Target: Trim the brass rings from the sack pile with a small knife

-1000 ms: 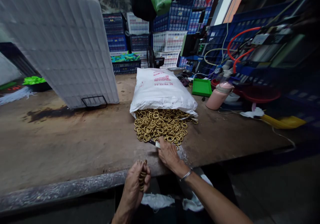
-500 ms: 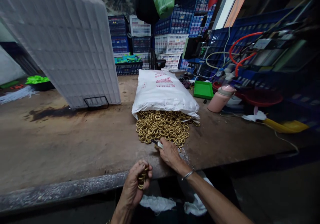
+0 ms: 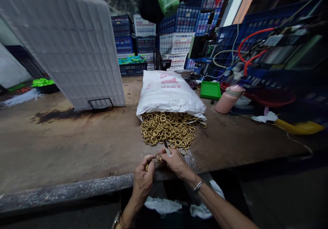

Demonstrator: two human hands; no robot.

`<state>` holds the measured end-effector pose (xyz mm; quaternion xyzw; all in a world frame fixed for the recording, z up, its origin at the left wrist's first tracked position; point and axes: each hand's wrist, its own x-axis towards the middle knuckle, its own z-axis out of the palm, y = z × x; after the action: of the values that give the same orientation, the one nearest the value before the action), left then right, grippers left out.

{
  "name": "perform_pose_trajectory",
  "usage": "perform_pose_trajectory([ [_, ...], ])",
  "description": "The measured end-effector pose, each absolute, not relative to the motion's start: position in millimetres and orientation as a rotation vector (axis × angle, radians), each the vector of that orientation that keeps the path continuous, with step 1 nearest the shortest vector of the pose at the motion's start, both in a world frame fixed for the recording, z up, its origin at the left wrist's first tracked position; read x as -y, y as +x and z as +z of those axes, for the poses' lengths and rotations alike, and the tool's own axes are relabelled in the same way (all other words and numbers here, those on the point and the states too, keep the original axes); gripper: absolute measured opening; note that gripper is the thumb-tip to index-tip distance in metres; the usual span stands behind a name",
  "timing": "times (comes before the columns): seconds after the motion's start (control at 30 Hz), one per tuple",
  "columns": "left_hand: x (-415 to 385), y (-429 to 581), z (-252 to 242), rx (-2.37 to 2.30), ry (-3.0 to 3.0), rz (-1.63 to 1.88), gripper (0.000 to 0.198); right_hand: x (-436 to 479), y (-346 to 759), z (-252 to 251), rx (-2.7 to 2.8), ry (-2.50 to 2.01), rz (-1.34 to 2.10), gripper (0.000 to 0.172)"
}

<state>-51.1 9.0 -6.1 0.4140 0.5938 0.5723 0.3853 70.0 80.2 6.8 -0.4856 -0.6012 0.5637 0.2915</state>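
Brass-coloured rings (image 3: pixel 167 130) spill in a heap from the mouth of a white sack (image 3: pixel 170 92) with red print. My left hand (image 3: pixel 144 176) is closed around several rings, near the table's front edge. Beside it, on the right, my right hand (image 3: pixel 175 162) holds a small knife-like tool (image 3: pixel 167 148) with a pale handle and dark tip, pointing up toward the heap. A ring or two (image 3: pixel 159 158) show between the fingertips of both hands; which fingers grip them is unclear.
A quilted white panel (image 3: pixel 77 51) stands on a wire stand at the left. On the right are a green tray (image 3: pixel 210 90), a pink bottle (image 3: pixel 229 99) and a yellow object (image 3: pixel 299 127). Stacked crates (image 3: pixel 176 43) rise behind the wooden table (image 3: pixel 77 154).
My left hand has moved up and turned, coming close to my right hand. My right hand has drawn back from the heap, and the tool now points more upward.
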Motion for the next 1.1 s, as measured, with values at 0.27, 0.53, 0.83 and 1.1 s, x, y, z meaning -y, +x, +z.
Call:
perform_pose_trajectory([
  [0.27, -9.8, -53.9, 2.1, -1.44, 1.386, 1.387, 0.018, -69.4, 71.1, 12.9, 1.328, -1.147, 2.1, 0.013],
  [0.53, -9.6, -52.2, 4.7, -1.567, 1.139, 1.393, 0.015, -72.6, 74.1, 15.9, 1.889, -1.239, 1.052, 0.019],
  [0.83, -10.5, -47.3, 4.3, -1.421, 0.904, 1.299, 0.024, -63.1, 66.6, 15.6, 2.036, -1.235, 1.116, 0.023],
  [1.1, -5.9, -45.1, 11.8, -1.238, 0.661, 1.212, 0.029, -70.1, 65.9, 16.9, 1.795, -1.192, 1.428, 0.025],
])
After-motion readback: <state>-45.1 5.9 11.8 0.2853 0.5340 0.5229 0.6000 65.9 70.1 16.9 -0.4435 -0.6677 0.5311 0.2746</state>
